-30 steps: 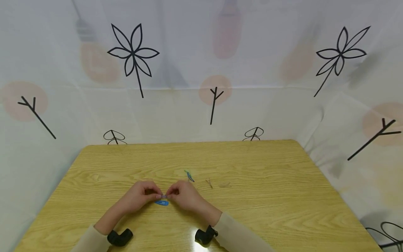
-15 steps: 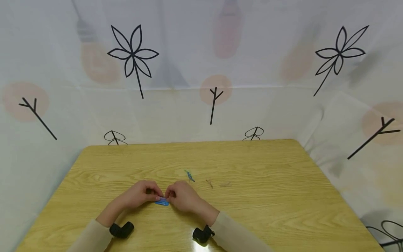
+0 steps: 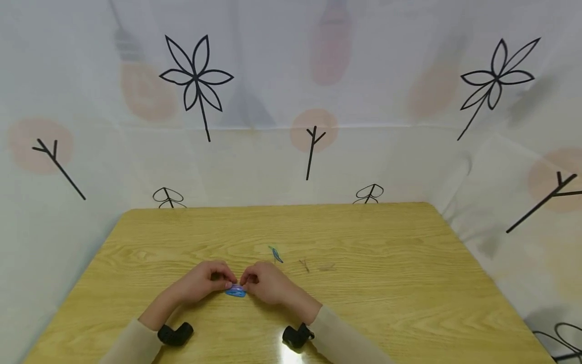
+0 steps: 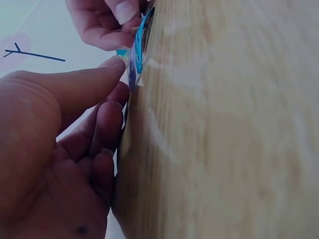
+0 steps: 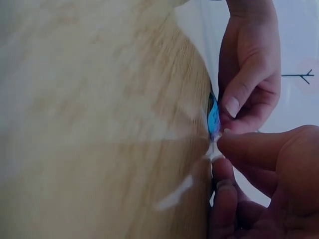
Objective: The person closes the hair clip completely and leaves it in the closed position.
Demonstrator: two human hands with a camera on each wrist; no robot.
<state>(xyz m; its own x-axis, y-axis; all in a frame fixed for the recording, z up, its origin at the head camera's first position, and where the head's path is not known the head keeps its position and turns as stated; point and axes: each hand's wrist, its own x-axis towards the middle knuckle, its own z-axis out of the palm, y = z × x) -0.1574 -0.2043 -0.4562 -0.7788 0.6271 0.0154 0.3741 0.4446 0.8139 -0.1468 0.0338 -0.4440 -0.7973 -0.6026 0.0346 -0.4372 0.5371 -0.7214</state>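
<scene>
Two snap hair clips lie side by side between my hands, one purple (image 3: pixel 237 286) and one blue (image 3: pixel 235 293). My left hand (image 3: pixel 204 279) pinches the left end of the purple clip between thumb and finger. At its other end, my right hand (image 3: pixel 269 284) pinches the same clip, with the fingers partly hiding it. The blue clip rests on the tabletop along the near side of the purple one. In the left wrist view the purple clip (image 4: pixel 132 71) stands at the thumb tip, right against the blue clip (image 4: pixel 142 42).
Beyond the hands, a blue and green pair of hair clips (image 3: pixel 275 254) lies on the wooden table (image 3: pixel 386 303). To their right are thin brown pins, one crossed group (image 3: pixel 304 265) and one flatter group (image 3: pixel 326 267). A patterned white cloth (image 3: pixel 254 167) hangs behind the table.
The purple clip has come down and nearer to me, from just beyond the blue clip to right along its far edge. Both hands have kept their pinch and barely shifted.
</scene>
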